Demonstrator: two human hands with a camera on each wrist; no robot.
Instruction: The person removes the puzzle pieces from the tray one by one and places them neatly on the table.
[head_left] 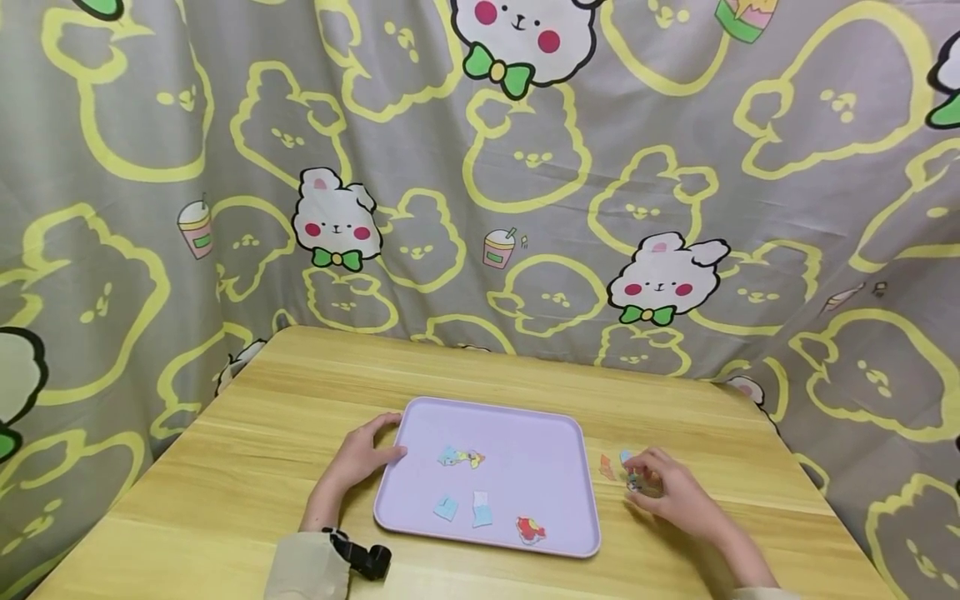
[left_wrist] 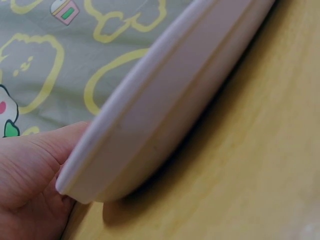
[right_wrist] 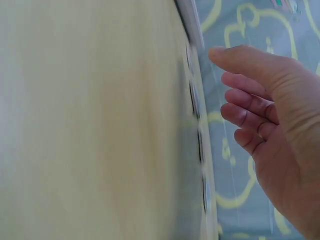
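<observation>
A lilac tray (head_left: pixel 517 433) lies on the wooden table. At its left edge my left hand (head_left: pixel 367 450) grips the rim, thumb over the top; the left wrist view shows this hand (left_wrist: pixel 35 175) at the tray's corner. Beyond the tray's right side, my right hand (head_left: pixel 671 487) hovers over small flat puzzle pieces with loosely bent fingers. An orange piece (head_left: pixel 607 467), a light blue piece (head_left: pixel 626 457) and a dark patterned piece (head_left: pixel 634 482) lie there, partly behind the fingers. Nothing shows between thumb and fingers of this hand (right_wrist: pixel 280 120) in the right wrist view.
On the tray are a blue-and-yellow group of pieces (head_left: pixel 461 457), a light blue piece (head_left: pixel 446 507), white-and-blue pieces (head_left: pixel 482 510) and a red piece (head_left: pixel 531 529). A patterned curtain (head_left: pixel 420 167) hangs behind the table (head_left: pixel 247 467). A black wrist camera (head_left: pixel 367 560) sits by the left sleeve.
</observation>
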